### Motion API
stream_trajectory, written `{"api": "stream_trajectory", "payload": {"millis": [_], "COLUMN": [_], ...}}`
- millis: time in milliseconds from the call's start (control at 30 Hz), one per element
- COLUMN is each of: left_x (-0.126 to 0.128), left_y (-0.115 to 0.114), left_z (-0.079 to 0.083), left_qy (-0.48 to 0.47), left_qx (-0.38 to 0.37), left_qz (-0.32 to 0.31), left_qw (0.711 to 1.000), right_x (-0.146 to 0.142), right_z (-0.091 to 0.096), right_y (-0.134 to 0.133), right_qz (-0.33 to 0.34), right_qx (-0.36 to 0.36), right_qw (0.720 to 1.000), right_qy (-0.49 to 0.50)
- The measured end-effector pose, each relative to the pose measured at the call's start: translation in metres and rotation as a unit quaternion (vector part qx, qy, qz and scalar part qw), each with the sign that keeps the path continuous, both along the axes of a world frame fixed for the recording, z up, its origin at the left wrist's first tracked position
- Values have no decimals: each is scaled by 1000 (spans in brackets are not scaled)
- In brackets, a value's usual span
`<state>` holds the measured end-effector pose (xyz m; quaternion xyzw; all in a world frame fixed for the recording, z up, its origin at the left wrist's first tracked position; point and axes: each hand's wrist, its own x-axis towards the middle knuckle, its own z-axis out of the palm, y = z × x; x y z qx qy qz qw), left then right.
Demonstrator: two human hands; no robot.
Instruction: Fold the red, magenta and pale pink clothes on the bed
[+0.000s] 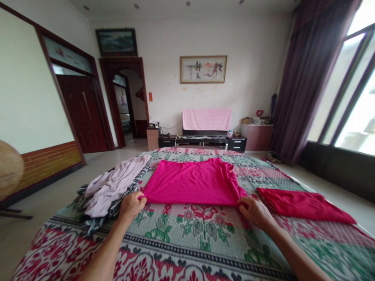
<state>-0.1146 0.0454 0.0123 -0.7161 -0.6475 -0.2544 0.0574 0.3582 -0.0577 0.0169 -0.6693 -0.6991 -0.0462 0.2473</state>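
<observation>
A bright pink garment (193, 181), perhaps a shirt, lies spread flat on the patterned bedspread (205, 242). My left hand (133, 205) pinches its near left corner between thumb and fingers. At the near right corner, my right hand (253, 210) grips the cloth in the same way. The near edge runs straight between both hands, while the far right part is bunched and wrinkled. A folded red garment (304, 205) rests to the right of my right hand. Left of my left hand is a loose heap of pale pink cloth (114, 183) over black-and-white patterned cloth (99, 224).
Beyond the bed's far edge stands a low black cabinet (205, 142) with a pink cloth (206, 119) draped over what looks like a television. A dark curtain (304, 86) hangs by the window at right. Doorways open on the left.
</observation>
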Motion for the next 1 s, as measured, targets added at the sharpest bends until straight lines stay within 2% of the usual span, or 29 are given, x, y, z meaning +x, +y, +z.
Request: {"api": "stream_trajectory", "payload": {"millis": [233,333,400,500,567,633,733,833,1000], "left_x": [-1,-2,0,10,21,34,47,49,46], "left_y": [-5,-9,-11,-11,-11,-11,-10,-8,-6], "left_z": [6,12,16,19,15,8,-6,-15,-18], "left_qy": [45,57,58,91,108,108,115,123,126], "left_qx": [-25,-62,-49,49,98,97,61,53,69], "left_qz": [47,57,83,83,29,-26,-70,-85,-87], "left_qw": [998,995,994,991,989,989,989,987,986], "right_x": [-11,-7,0,13,19,24,27,30,33], "right_z": [10,19,25,27,23,16,7,2,6], "right_y": [-4,-7,-8,-4,4,16,39,62,85], "right_qz": [34,65,60,-38,-124,-173,-187,-210,-260], "right_qx": [-65,-101,-99,-12,48,67,62,38,-70], "right_qw": [997,991,990,994,985,976,974,971,955], "right_qy": [27,50,78,102,106,112,110,106,120]}}
